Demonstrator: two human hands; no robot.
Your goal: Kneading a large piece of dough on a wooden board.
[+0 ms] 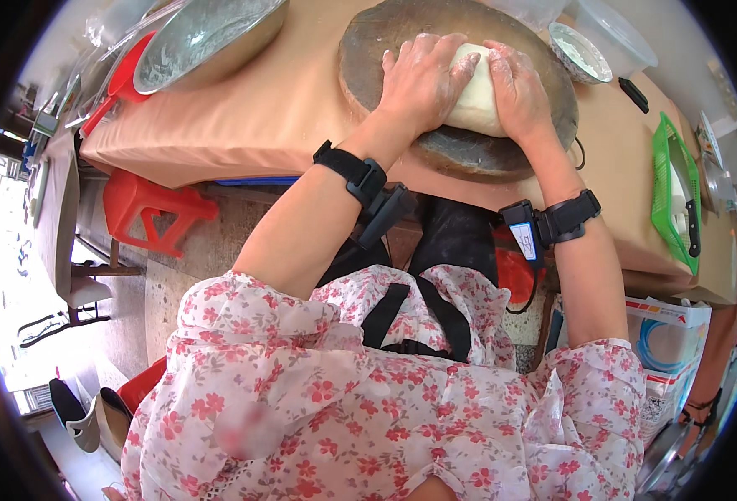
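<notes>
A lump of smooth white dough [478, 102] sits on a round, dark wooden board [489, 159] at the far side of the table. My left hand [421, 83] presses against its left side, thumb along the dough and fingers pointing away from me. Cupped around its right side is my right hand [520, 90], with the fingers bent over the top edge. White flour dusts the fingers of both hands. The dough's outer edges are partly hidden under my palms. Each wrist wears a black strap with a small device.
A big metal bowl [205, 42] with floury residue and a red scoop [126, 75] stand at left. To the right are a patterned bowl [581, 54], a clear plastic tub [623, 33] and a green basket [665, 200] with a black-handled knife [692, 230]. A red stool [147, 209] stands below.
</notes>
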